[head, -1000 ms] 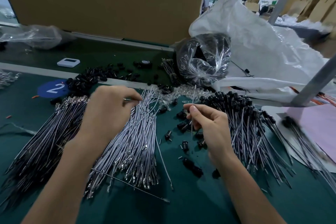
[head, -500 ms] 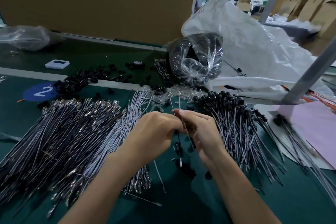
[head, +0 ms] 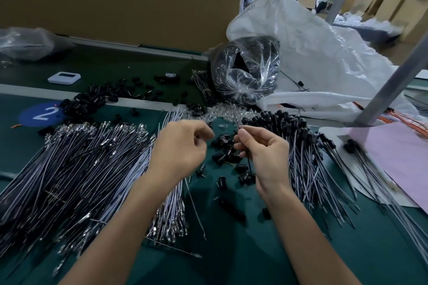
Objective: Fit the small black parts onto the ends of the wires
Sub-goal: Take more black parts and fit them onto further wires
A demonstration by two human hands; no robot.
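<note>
My right hand [head: 264, 155] pinches one thin wire [head: 234, 115] between thumb and forefinger; the wire points up and away and runs down past the palm. My left hand [head: 183, 146] hovers just left of it with fingers curled inward, and what lies inside them is hidden. Between the hands, loose small black parts [head: 225, 152] lie on the green mat. A broad pile of bare wires [head: 81, 169] with metal ends spreads under my left forearm. To the right lies a bundle of wires with black parts fitted [head: 298, 143].
More black parts [head: 88, 102] are scattered at the back left near a blue "2" sticker [head: 41, 113]. A clear bag of black parts [head: 245, 76] and a big white sack [head: 312, 53] stand behind. A grey post [head: 393, 81] and pink sheet [head: 398, 152] are at the right.
My left hand came off the wire pile to meet the right hand over the loose parts; now the hands have drawn a little apart, the right one keeping the wire.
</note>
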